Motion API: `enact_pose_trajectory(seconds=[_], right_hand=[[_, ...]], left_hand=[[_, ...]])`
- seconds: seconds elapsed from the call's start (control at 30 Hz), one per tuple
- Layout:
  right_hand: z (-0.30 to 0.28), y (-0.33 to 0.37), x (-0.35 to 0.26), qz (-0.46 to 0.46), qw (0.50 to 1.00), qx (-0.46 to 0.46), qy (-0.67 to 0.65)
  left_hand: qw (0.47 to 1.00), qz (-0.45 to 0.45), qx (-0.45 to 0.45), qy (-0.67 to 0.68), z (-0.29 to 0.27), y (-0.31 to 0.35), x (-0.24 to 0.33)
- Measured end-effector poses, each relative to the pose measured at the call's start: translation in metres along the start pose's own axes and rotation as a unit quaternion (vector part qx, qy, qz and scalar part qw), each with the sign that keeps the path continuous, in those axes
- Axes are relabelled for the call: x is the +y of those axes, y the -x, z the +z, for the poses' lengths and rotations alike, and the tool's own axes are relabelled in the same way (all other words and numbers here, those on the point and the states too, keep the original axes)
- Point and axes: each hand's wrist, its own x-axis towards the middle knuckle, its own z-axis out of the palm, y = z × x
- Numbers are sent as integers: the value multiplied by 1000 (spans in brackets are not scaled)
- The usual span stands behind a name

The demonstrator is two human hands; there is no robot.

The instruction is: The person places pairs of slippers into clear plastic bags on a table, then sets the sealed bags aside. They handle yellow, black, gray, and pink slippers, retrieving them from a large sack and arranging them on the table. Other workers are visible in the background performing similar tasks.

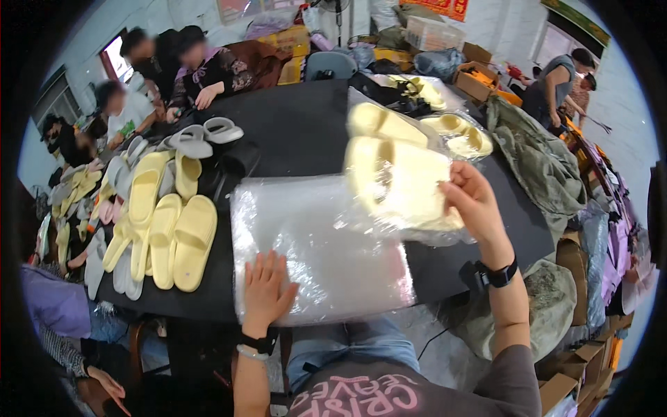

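Note:
My right hand (472, 198) is closed on the edge of a clear plastic bag with a pair of pale yellow slippers (410, 182) in it, raised over the right part of the table. Spread flat, my left hand (267, 286) rests on a stack of clear plastic bags (319, 250) at the table's near edge. Left of the stack, a pair of unbagged yellow slippers (194, 243) leans against other slippers. Beyond the bag I hold, more bagged yellow slippers (462, 135) lie on the table.
The black table (292, 118) curves around in front of me. Grey slippers (194, 139) and more yellow ones pile up on its left. A dark green sack (538, 167) hangs at the right edge, with cartons (479, 80) behind. Several people sit or stand around.

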Motion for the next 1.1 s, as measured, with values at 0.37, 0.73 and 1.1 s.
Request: enact_pose_trajectory(seconds=[0.37,0.73,1.1], right_hand=[[111,45,108,-127,825,14,550],[62,90,108,17,948,50,314],[63,101,104,-3,984,30,178]], left_hand=[[999,-35,-18,16,-5,0,1],[999,-12,14,-47,-18,12,-15],[911,-284,37,297,-34,53,-36]])
